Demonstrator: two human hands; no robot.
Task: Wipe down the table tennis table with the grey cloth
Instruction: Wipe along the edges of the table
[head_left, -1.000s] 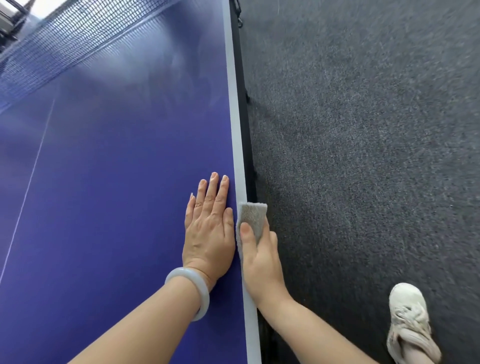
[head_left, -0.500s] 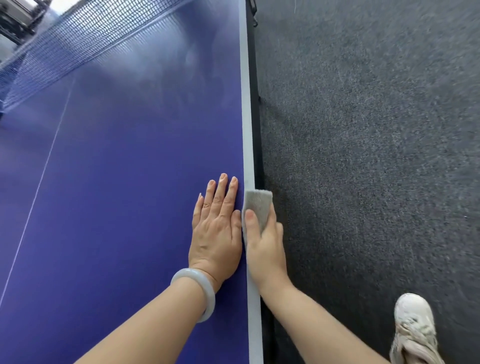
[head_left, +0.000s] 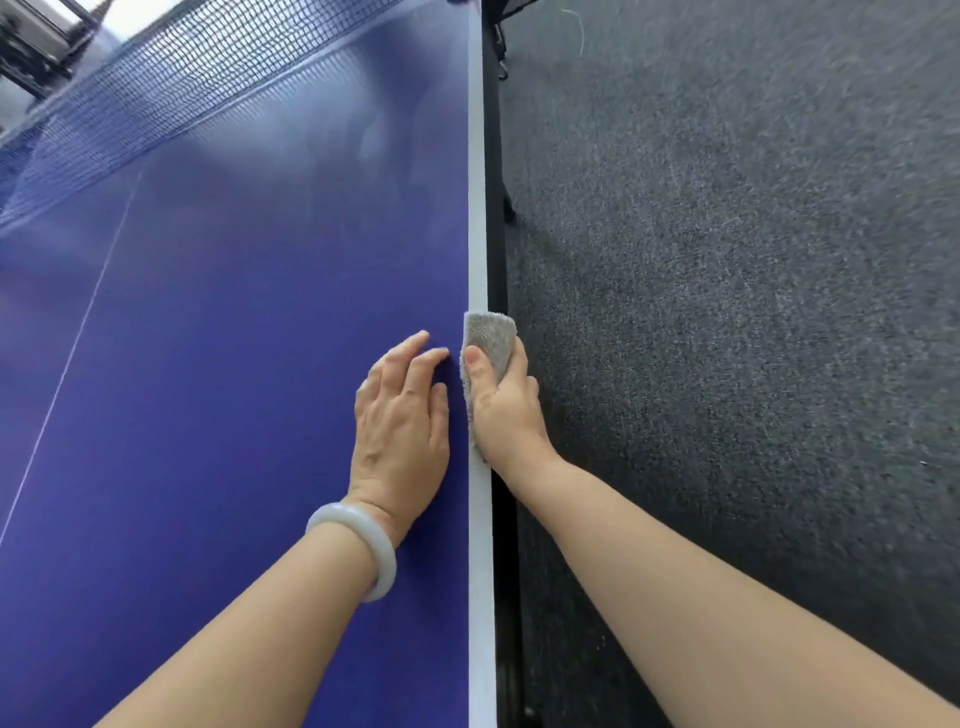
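Pinching the grey cloth (head_left: 491, 340) in the right grip (head_left: 506, 410) — with the thumb pressed on top and the other fingers curled round the outer side, closed firmly on the fabric. Folded into a small pad and draped over the right-hand edge of the bench (head_left: 234, 389), lying partly on the white border line (head_left: 478, 208) and partly wrapped down over the side. Poking out beyond the fingertips toward the net, with a thin strip also showing under the heel of the palm. Touching the bench rim about halfway up the view, just beside the left grip (head_left: 402, 431).

Resting palm-down on the blue surface with that left grip, holding nothing, with fingers loosely extended and a little spread, pointing up toward the net (head_left: 171, 78). Hard to tell whether lifted slightly at the fingertips or lying flat. Wearing a pale, smooth bangle (head_left: 363, 551) at the left wrist, just above the bench top.

Stretching across the far end at upper left as dark mesh — well apart from both grips. Running lengthwise down the blue surface at the left, a thin white centre line (head_left: 78, 338). Beside the bench on the right, dark grey carpet (head_left: 727, 312), with a black frame (head_left: 498, 249) showing just below the rim. Reaching in from the bottom of the view with both forearms bare.
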